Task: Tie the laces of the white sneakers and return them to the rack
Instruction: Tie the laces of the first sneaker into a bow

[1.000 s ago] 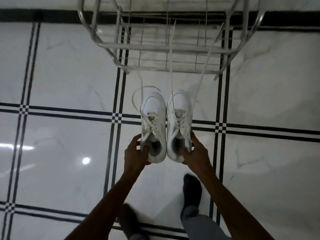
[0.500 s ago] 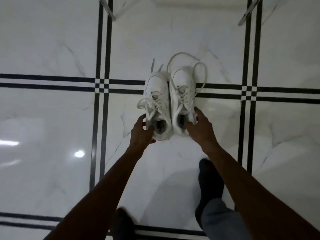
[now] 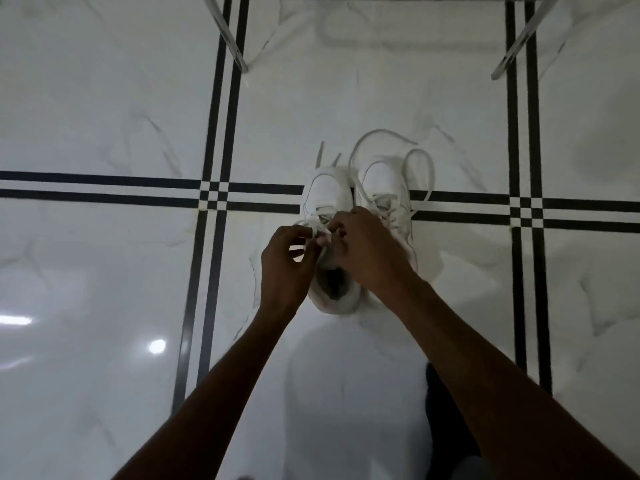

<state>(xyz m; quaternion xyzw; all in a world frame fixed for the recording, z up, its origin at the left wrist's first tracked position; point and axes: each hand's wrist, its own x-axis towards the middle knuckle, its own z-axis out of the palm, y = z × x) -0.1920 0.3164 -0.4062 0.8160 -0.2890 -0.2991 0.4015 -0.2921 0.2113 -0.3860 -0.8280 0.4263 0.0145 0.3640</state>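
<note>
Two white sneakers stand side by side on the floor, toes pointing away from me. Over the left sneaker [image 3: 325, 195] both hands meet. My left hand [image 3: 287, 261] pinches a lace end of that shoe, and my right hand [image 3: 367, 251] grips the other lace end above the tongue. The right sneaker [image 3: 384, 188] lies untouched, partly hidden by my right hand. Its loose laces [image 3: 420, 168] curl in loops over the floor past the toe.
The floor is glossy white marble tile [image 3: 104, 271] with black double stripes. Two metal legs of the shoe rack [image 3: 239, 46] reach down at the top edge, left and right. My foot in a dark sock [image 3: 446, 420] rests at the lower right.
The sneakers were set down on the floor in front of the rack. Both hands left the heels and moved up onto the left sneaker's laces.
</note>
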